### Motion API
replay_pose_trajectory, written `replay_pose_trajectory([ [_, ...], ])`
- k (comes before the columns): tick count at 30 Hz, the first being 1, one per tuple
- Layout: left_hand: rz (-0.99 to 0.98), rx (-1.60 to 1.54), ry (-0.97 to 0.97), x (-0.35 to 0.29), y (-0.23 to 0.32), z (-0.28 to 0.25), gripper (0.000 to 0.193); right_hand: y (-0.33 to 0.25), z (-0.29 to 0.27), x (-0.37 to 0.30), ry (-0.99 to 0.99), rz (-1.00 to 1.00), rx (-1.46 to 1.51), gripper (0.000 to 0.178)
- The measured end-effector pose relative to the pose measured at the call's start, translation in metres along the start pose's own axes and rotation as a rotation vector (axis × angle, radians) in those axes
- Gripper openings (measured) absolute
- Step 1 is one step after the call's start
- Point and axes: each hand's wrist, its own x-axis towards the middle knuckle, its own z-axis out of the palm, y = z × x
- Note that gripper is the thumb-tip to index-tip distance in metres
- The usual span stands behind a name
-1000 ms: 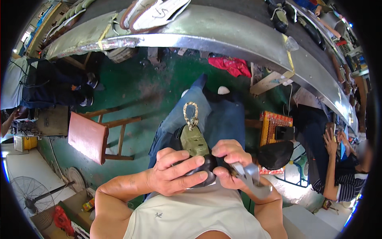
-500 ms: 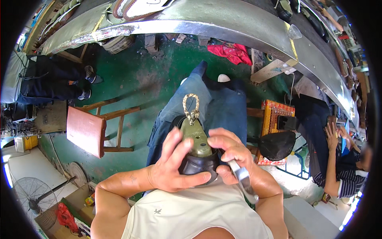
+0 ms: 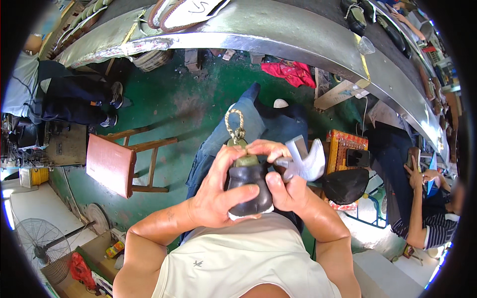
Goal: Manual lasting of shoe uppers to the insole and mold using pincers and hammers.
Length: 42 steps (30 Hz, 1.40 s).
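Observation:
Between my hands, above my lap, is a black leather shoe upper (image 3: 248, 185) stretched over a green shoe last (image 3: 247, 160). A braided rope loop (image 3: 234, 124) is tied to the last's far end. My left hand (image 3: 218, 191) is wrapped round the shoe's left side, its thumb across the black leather. The fingers of my right hand (image 3: 283, 185) press at the top and right side of the shoe. That same hand holds a silver metal hand tool (image 3: 312, 161) with a flat part and a curved part; its exact kind is unclear. A whitish edge shows beneath the shoe.
A metal-edged workbench (image 3: 218, 42) curves across the far side with shoes on it. To the left stands a pink-topped stool (image 3: 110, 164), with a person's legs beyond it. A black-padded seat (image 3: 346, 186) and a seated co-worker (image 3: 422, 208) are on the right.
The shoe has tipped, so more of its black leather faces up and less of the green last shows. My right hand has moved up, and the metal tool has swung upward beside it.

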Motion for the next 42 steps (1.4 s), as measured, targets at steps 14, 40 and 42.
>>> replay_pose_trajectory([
  [14,-0.386,-0.151,-0.084,0.021,-0.041,-0.01,0.104,-0.011,-0.053,0.049,-0.084,0.32,-0.108,0.079],
  [40,-1.242,-0.593,-0.574,0.011,-0.142,0.089,0.03,0.076,-0.133,-0.119,0.594,0.864,0.231,0.034],
  [42,-1.274,-0.635,-0.603,0.008,-0.151,0.084,0.042,0.064,-0.14,-0.108,0.428,0.93,0.161,0.042],
])
